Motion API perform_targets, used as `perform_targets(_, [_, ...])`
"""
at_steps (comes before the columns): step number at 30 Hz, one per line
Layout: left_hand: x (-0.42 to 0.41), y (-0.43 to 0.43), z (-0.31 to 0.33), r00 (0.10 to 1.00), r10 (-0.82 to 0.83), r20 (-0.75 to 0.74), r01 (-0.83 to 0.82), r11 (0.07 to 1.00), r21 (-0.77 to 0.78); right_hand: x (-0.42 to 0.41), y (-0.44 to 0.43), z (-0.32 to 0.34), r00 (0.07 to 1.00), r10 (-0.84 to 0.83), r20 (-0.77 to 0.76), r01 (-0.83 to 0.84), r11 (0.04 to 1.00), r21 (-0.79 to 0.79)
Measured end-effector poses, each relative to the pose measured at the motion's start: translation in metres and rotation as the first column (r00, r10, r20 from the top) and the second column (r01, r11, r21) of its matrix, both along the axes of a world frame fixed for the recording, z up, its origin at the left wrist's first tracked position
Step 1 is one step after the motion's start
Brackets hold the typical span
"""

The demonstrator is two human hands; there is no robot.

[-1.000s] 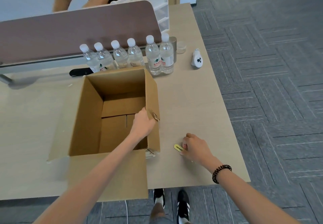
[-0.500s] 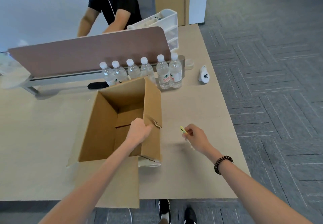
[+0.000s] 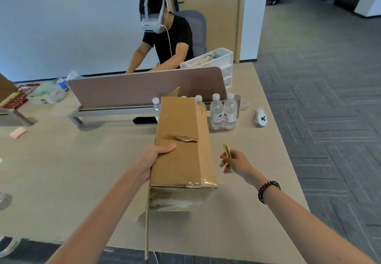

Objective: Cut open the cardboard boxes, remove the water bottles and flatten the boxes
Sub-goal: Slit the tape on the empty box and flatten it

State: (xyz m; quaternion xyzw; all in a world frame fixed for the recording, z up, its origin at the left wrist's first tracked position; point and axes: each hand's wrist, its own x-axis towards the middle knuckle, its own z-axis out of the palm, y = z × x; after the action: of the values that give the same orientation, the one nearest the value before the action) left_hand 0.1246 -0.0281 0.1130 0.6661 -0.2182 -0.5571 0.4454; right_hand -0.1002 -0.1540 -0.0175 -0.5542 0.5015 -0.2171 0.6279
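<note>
The room was bright, the light soft and even, with a cool blue cast on the back wall. Only faint, soft-edged shadows lay on the table, one beneath the cardboard box. Everything looked slightly smeared, and the table's near edge and the floor lines bowed toward the corners.
</note>
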Motion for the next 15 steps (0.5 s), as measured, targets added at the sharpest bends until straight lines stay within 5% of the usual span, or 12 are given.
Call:
perform_targets(3, [0.018,0.013,0.005,0.996,0.027,-0.088,-0.028,0.999,-0.019,0.007,0.003,0.0,0.991,-0.109,0.076,0.101,0.989,0.104])
perform_targets(10, [0.075,0.05,-0.005,0.977,0.101,-0.187,-0.114,0.992,-0.063,0.042,0.04,-0.023,0.99,-0.144,-0.011,0.141,0.95,0.279])
perform_targets(15, [0.108,0.071,-0.022,0.957,0.121,-0.264,-0.161,0.978,-0.132,0.068,0.064,-0.027,0.977,-0.173,-0.125,0.197,0.954,0.225])
